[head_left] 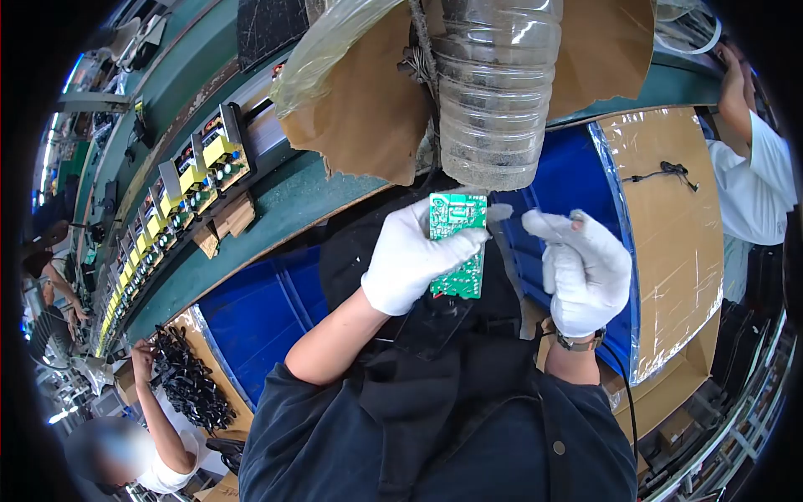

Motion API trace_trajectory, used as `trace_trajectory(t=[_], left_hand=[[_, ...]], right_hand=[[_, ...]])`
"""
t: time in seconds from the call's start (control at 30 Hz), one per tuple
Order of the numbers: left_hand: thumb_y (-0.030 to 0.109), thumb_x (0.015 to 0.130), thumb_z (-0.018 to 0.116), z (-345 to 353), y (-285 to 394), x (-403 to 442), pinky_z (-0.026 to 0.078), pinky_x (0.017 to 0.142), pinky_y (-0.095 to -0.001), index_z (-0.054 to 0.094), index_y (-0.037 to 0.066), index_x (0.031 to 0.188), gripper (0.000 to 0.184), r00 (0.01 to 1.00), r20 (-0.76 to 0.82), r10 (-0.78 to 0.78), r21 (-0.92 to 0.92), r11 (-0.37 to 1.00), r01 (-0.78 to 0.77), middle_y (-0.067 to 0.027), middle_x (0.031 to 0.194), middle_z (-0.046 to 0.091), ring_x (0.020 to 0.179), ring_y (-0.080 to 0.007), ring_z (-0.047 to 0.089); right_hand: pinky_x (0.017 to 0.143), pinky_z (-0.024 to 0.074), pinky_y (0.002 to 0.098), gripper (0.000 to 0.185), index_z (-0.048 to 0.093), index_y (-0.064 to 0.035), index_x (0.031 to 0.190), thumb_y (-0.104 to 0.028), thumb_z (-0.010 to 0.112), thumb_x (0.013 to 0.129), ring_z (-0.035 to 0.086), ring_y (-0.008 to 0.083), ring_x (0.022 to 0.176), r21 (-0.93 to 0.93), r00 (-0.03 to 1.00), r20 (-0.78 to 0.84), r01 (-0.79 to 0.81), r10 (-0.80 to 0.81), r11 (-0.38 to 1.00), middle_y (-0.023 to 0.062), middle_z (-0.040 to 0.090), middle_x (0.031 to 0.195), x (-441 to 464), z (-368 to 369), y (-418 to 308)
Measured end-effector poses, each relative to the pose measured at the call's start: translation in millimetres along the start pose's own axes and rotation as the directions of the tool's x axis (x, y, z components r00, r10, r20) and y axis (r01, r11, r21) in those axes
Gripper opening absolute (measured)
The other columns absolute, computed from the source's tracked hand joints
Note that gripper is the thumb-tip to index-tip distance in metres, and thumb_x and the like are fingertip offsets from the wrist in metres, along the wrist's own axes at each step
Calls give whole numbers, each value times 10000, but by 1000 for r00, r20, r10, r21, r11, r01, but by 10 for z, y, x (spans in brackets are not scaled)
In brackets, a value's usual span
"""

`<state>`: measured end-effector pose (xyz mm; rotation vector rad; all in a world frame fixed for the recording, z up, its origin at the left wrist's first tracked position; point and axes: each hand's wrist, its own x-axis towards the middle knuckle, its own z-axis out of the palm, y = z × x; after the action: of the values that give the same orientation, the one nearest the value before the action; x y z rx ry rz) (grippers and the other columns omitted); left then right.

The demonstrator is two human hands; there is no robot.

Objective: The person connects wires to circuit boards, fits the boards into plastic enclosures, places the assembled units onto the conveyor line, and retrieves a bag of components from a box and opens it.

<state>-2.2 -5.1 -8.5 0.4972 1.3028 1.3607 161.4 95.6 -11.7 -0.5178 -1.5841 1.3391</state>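
A green circuit board (458, 280) is held upright in my gloved left hand (410, 259), its soldered side facing the camera and my thumb lying across its middle. My white-gloved right hand (581, 272) is raised to the right of the board, apart from it, with its fingers curled and the fingertips near the thumb. Whether anything small is between those fingertips cannot be made out. Just above the board hangs a ribbed clear plastic bottle (493, 100).
A long row of yellow-and-black circuit assemblies (188, 180) lines the green bench (288, 201) at left. Brown cardboard (368, 125) hangs beside the bottle. A carton (669, 234) and blue bin are at right. Co-workers (757, 180) (171, 452) are at both sides, near black cables (188, 381).
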Motion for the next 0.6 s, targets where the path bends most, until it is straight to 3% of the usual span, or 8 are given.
trace_trajectory(t=[0.07,0.2,0.6], left_hand=[[60,865,656,38,24,7,488,723,-211,595,-26,1158,311,1000,-22,18,-21,1000,-18,-35,978,672,795,-52,592],[79,868,670,95,62,26,488,698,-213,623,-18,1085,243,995,-82,49,-46,998,-53,-22,913,670,764,-44,583],[75,858,687,96,68,52,484,682,-213,631,-16,1033,205,991,-112,78,-48,995,-83,-13,888,669,757,-42,577]], right_hand=[[494,436,221,222,686,-12,941,75,675,736,570,124,517,-249,989,104,130,-107,960,85,650,713,96,35,-23],[452,379,206,163,704,-3,819,74,728,677,506,95,479,-446,990,89,135,-106,885,48,588,602,213,85,-140],[435,358,220,164,712,-13,780,82,734,648,491,100,477,-507,990,104,136,-96,851,45,563,602,319,188,-143]])
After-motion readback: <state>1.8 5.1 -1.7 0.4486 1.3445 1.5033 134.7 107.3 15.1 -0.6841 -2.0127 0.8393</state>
